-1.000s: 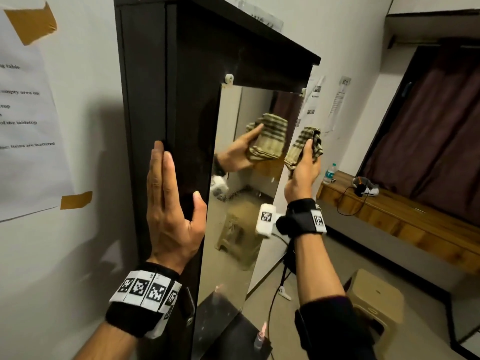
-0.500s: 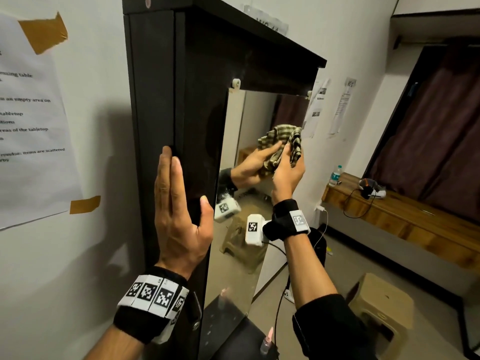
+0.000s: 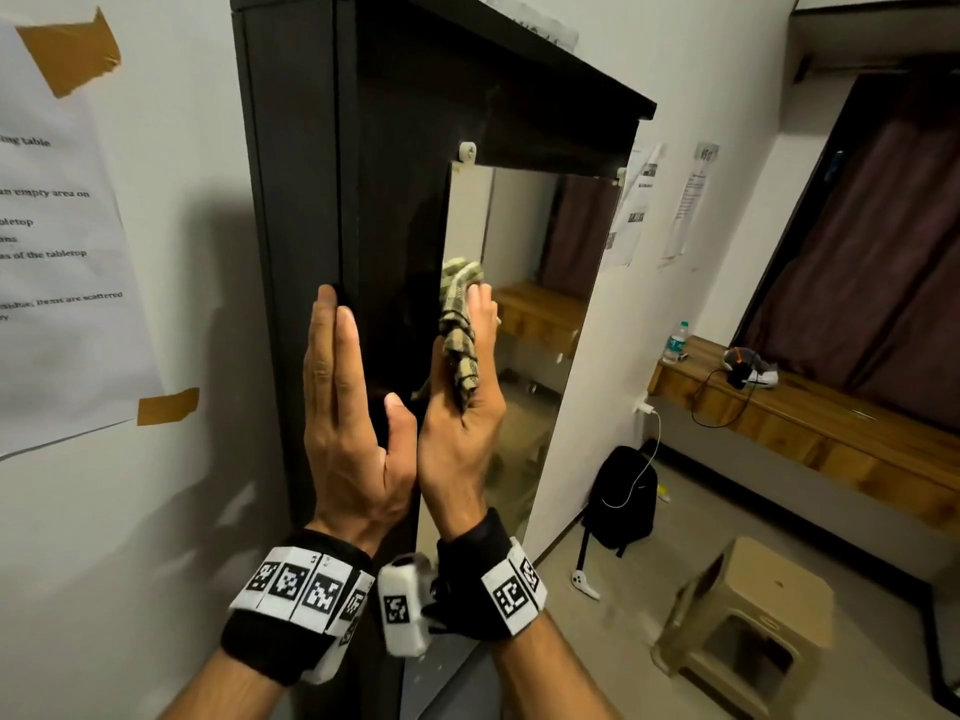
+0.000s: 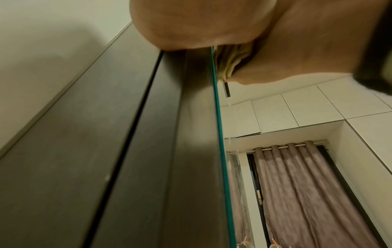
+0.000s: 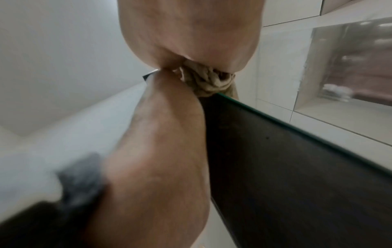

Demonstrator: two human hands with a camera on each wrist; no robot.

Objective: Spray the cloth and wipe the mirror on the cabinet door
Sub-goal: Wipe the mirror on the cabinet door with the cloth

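Head view showed the right hand (image 3: 462,407) gripping the bunched cloth (image 3: 460,324) against the mirror (image 3: 524,304) at its left edge, fingertips hidden behind fabric, while the left hand (image 3: 353,418) lay flat, fingers straight, on the cabinet door (image 3: 395,226).

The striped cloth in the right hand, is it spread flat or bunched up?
Bunched up. The striped cloth is crumpled into ridged folds, pressed against the mirror by the right hand.

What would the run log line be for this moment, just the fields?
phase: wiping | right hand: presses cloth on mirror near its left edge | left hand: flat on cabinet door | spray bottle: not in view
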